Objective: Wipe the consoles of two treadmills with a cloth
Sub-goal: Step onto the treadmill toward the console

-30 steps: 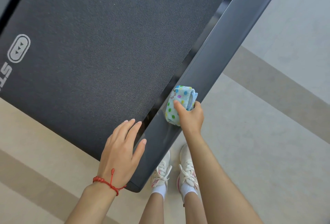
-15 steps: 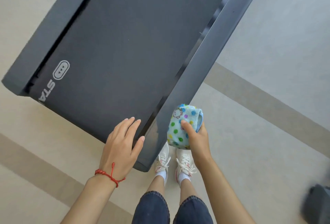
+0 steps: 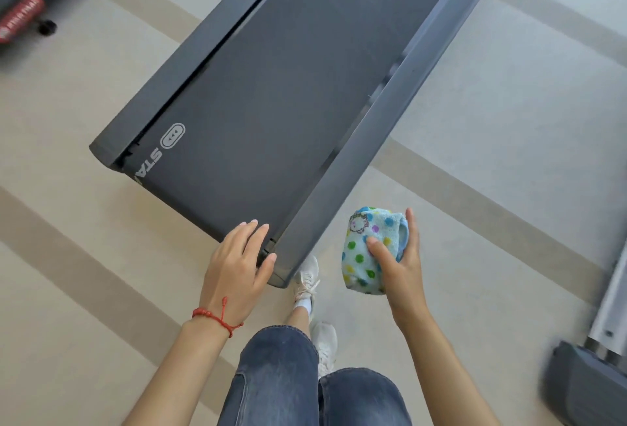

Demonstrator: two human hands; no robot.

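A dark grey treadmill deck with a black belt stretches away from me across the floor; no console shows. My left hand rests with relaxed fingers on the deck's near corner, beside the right side rail. My right hand holds a folded light-blue cloth with coloured dots, thumb pressed on its front, in the air just right of the rail's end and clear of the treadmill.
Beige floor with darker stripes lies all around. The base of another grey machine stands at the lower right. A red cylinder lies at the upper left. My feet in white shoes stand by the rail's end.
My right hand lifted the cloth off the side rail and drew it back to the right. The view rose and pulled away, and my left hand slid to the deck's corner.
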